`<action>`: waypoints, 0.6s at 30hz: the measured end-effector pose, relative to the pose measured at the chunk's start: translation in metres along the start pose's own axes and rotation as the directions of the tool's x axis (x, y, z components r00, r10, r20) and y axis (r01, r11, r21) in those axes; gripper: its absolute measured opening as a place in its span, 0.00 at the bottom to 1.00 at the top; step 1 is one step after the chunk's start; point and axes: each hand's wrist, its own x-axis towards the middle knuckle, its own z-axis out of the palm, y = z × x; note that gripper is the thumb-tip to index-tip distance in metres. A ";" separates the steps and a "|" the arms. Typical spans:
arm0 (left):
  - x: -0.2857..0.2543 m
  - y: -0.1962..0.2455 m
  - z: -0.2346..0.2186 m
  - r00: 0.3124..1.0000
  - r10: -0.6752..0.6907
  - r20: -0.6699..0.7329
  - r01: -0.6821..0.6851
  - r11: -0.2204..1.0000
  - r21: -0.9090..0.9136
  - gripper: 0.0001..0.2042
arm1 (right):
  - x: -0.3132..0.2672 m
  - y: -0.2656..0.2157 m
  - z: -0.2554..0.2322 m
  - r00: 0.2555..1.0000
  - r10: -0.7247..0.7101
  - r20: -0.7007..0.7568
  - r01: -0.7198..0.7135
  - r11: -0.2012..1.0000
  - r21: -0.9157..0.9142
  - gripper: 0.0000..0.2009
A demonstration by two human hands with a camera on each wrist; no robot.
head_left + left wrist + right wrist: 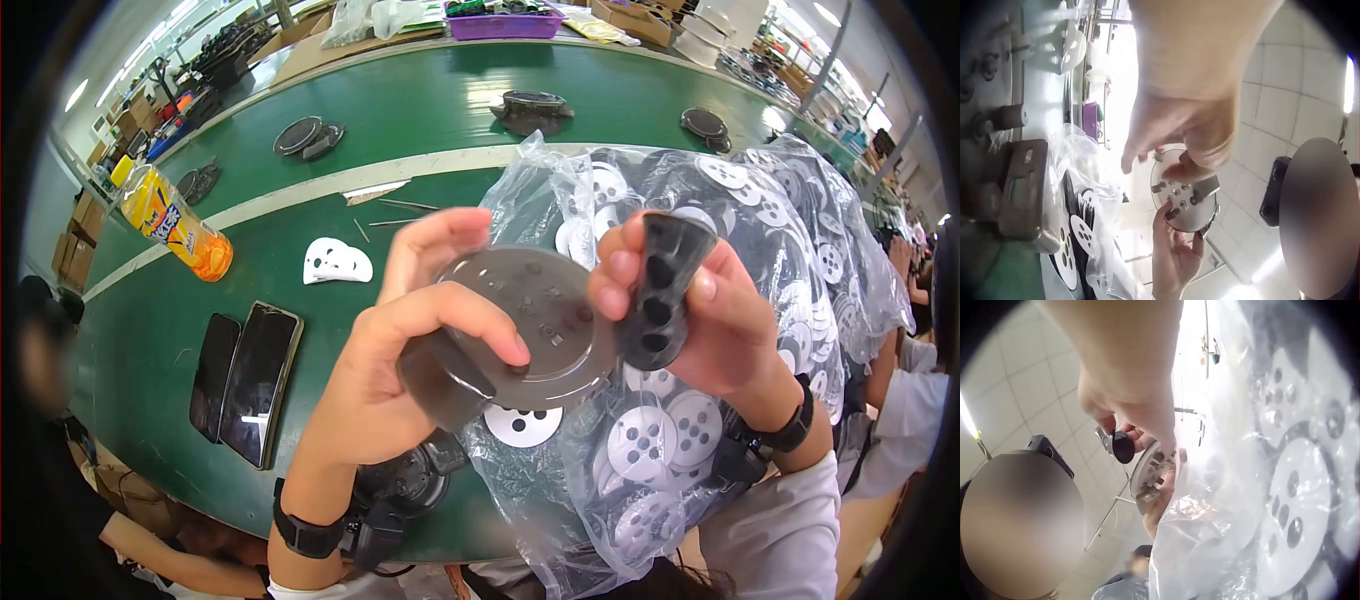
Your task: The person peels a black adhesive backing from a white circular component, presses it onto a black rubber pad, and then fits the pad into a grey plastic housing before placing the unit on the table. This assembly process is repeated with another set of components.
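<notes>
In the head view a round grey translucent plastic part (545, 310) with a protruding block is gripped by the left hand (400, 350), its index finger lying across the face. The right hand (730, 320) holds a smaller dark elongated piece (662, 290) with round dark spots, close to the round part's right edge. The left wrist view shows the round part (1192, 209) between the left hand (1191, 131) and the right hand (1175, 259). Held in the right hand (1135, 406), the small piece shows a dark round end (1124, 447) in the right wrist view.
A clear bag (590, 480) of white discs with dark holes covers the right side. At left stand an orange drink bottle (175, 220) and two phones (262, 385). White cutouts (337, 262) lie behind them. Dark parts (533, 110) sit on the green belt; another assembly (405, 480) is below the left hand.
</notes>
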 end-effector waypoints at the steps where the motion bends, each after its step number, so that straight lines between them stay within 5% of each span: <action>1: 0.000 -0.002 -0.001 0.994 -0.014 0.112 0.011 0.999 0.031 0.13 | -0.001 0.001 0.003 1.000 -0.003 -0.002 0.003 1.000 -0.002 0.22; 3: -0.001 0.000 -0.003 0.974 -0.032 0.224 0.019 0.998 0.061 0.12 | -0.002 0.002 0.011 0.984 0.040 -0.172 -0.063 0.990 -0.128 0.22; 5: -0.001 0.009 -0.005 0.948 -0.173 0.267 0.195 0.979 -0.055 0.28 | -0.001 0.003 0.013 0.982 0.029 -0.185 -0.054 0.990 -0.129 0.23; 7: -0.003 0.008 -0.008 0.936 -0.180 0.303 0.201 0.979 -0.038 0.34 | -0.001 0.003 0.014 0.983 0.014 -0.183 -0.038 0.991 -0.131 0.22; 10: -0.005 0.010 0.000 0.880 -0.466 0.089 0.429 0.701 -0.570 0.33 | 0.001 0.002 0.016 0.994 -0.002 -0.106 -0.018 0.982 -0.190 0.20; 13: -0.002 0.018 0.000 0.828 -0.557 0.056 0.487 0.667 -0.564 0.33 | 0.000 0.001 0.014 0.997 -0.043 -0.059 0.024 0.958 -0.285 0.18; 15: -0.004 0.013 0.001 0.854 -0.519 0.028 0.452 0.714 -0.535 0.33 | 0.000 0.000 0.016 0.996 -0.066 -0.063 0.045 0.955 -0.293 0.18; 17: -0.005 0.011 -0.001 0.858 -0.514 0.023 0.486 0.796 -0.360 0.30 | 0.000 -0.001 0.016 0.994 -0.088 -0.065 0.064 0.950 -0.305 0.18; 18: -0.008 0.011 0.005 0.910 -0.408 -0.070 0.377 0.888 -0.265 0.26 | 0.002 -0.003 0.014 0.971 -0.239 -0.025 0.174 0.771 -0.613 0.17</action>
